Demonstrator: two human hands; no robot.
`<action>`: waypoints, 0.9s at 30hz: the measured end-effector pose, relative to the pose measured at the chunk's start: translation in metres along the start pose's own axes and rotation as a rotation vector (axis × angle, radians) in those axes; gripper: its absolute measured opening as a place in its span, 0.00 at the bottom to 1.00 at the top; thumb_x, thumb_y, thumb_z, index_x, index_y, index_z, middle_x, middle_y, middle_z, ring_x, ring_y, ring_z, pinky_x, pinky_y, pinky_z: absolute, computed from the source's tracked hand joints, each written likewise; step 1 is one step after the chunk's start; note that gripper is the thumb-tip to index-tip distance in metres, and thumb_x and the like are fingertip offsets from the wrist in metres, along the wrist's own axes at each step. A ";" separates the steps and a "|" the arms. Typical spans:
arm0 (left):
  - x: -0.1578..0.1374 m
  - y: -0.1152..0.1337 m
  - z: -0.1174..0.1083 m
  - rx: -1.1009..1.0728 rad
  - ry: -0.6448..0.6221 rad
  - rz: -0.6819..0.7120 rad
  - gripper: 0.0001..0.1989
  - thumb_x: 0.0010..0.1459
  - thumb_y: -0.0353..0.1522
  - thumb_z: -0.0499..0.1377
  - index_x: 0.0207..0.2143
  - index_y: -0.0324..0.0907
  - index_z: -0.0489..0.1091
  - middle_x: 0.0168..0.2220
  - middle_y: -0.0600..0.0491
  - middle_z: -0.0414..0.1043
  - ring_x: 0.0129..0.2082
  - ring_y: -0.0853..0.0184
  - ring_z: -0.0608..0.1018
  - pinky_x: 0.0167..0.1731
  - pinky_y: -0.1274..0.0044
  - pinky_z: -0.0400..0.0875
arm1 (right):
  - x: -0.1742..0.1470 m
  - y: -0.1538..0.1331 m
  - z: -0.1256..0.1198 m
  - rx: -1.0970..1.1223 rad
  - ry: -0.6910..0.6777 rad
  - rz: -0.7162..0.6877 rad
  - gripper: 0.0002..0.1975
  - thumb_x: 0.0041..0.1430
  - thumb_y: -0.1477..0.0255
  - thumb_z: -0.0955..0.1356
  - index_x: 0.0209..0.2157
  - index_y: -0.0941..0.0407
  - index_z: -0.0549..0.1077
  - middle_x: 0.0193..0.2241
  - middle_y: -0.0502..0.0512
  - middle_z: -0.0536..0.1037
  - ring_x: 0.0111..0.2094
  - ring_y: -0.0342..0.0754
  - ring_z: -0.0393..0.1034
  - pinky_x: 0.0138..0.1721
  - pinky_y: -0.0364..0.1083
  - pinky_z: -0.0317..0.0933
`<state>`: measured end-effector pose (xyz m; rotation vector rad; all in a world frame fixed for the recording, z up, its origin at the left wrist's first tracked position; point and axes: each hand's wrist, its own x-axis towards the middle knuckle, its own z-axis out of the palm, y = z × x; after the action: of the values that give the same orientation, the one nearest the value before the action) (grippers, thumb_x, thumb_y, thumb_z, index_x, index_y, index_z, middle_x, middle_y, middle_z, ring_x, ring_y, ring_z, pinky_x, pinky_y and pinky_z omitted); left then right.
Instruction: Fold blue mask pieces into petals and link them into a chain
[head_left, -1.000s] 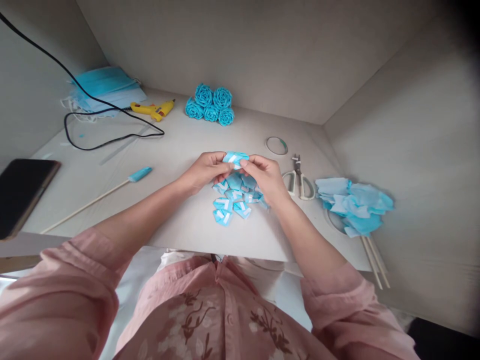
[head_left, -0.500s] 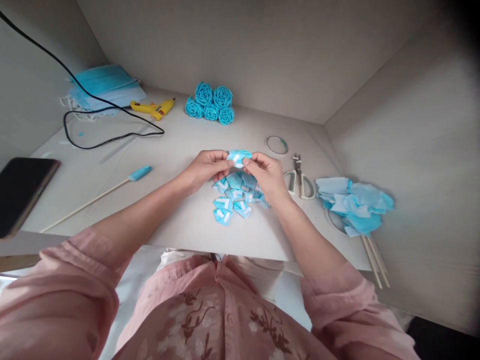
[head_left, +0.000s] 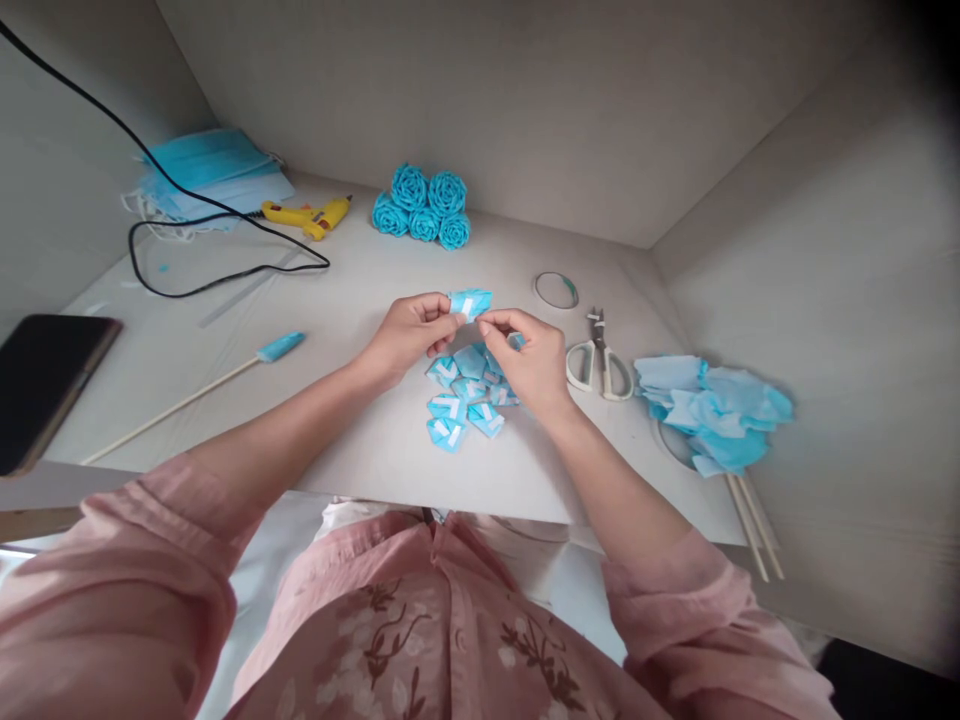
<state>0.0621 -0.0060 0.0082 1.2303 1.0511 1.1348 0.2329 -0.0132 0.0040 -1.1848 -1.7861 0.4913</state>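
My left hand (head_left: 416, 330) pinches a folded blue piece (head_left: 472, 302) of thin mask-like fabric with white tape strips on it, raised over the table. At its lower right edge, the fingertips of my right hand (head_left: 525, 350) are pressed together; what they hold, if anything, is too small to make out. Below both hands lies a cluster of similar folded blue pieces (head_left: 447, 408) with white strips, part of it hidden by my right hand. To the right of that hand are a roll of tape (head_left: 556, 290) and white-handled scissors (head_left: 579, 368).
Several blue fabric roses (head_left: 424, 224) are stacked at the back. Farther left are blue face masks (head_left: 206, 165), a yellow glue gun (head_left: 315, 216) with a black cord, a stick with a blue tip (head_left: 280, 347) and a phone (head_left: 52, 385). Crumpled blue fabric (head_left: 712, 405) and sticks (head_left: 754, 520) lie right.
My right hand has let go of the folded piece's right end and moved slightly down, its fingertips now by the lower edge. My left hand still holds the piece, now tilted and slightly higher.
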 end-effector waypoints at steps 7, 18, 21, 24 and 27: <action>-0.001 -0.002 -0.001 0.032 -0.050 0.022 0.12 0.50 0.35 0.64 0.23 0.39 0.65 0.17 0.59 0.62 0.17 0.77 0.65 0.18 0.83 0.59 | 0.000 0.004 0.000 -0.029 -0.015 0.006 0.06 0.57 0.68 0.70 0.33 0.52 0.81 0.32 0.50 0.83 0.32 0.46 0.75 0.40 0.45 0.66; 0.001 -0.005 -0.003 0.053 -0.059 0.040 0.12 0.49 0.37 0.64 0.23 0.39 0.67 0.16 0.59 0.62 0.17 0.77 0.64 0.18 0.83 0.58 | -0.002 0.002 0.001 -0.039 -0.010 0.005 0.07 0.56 0.72 0.67 0.31 0.54 0.79 0.28 0.49 0.81 0.30 0.45 0.74 0.39 0.44 0.65; 0.000 -0.005 -0.002 0.065 -0.056 0.043 0.13 0.49 0.37 0.65 0.22 0.39 0.67 0.16 0.59 0.62 0.17 0.77 0.63 0.18 0.82 0.58 | -0.003 0.001 0.003 -0.056 -0.002 0.002 0.08 0.54 0.73 0.66 0.29 0.54 0.78 0.26 0.48 0.80 0.29 0.45 0.73 0.37 0.43 0.64; 0.000 -0.005 -0.002 0.064 -0.055 0.044 0.13 0.49 0.38 0.65 0.22 0.39 0.67 0.16 0.59 0.62 0.17 0.77 0.64 0.18 0.82 0.58 | -0.003 0.000 0.003 -0.056 0.003 0.010 0.08 0.54 0.74 0.66 0.29 0.54 0.78 0.25 0.49 0.79 0.28 0.44 0.72 0.37 0.43 0.64; -0.001 -0.006 -0.001 0.055 -0.055 0.032 0.13 0.49 0.38 0.65 0.23 0.39 0.67 0.17 0.59 0.62 0.17 0.77 0.64 0.18 0.82 0.57 | -0.002 -0.001 0.002 -0.039 0.003 0.021 0.08 0.54 0.74 0.66 0.29 0.55 0.78 0.25 0.48 0.79 0.28 0.44 0.73 0.37 0.43 0.64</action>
<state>0.0611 -0.0064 0.0023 1.3188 1.0304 1.0973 0.2305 -0.0156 0.0025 -1.2318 -1.7894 0.4691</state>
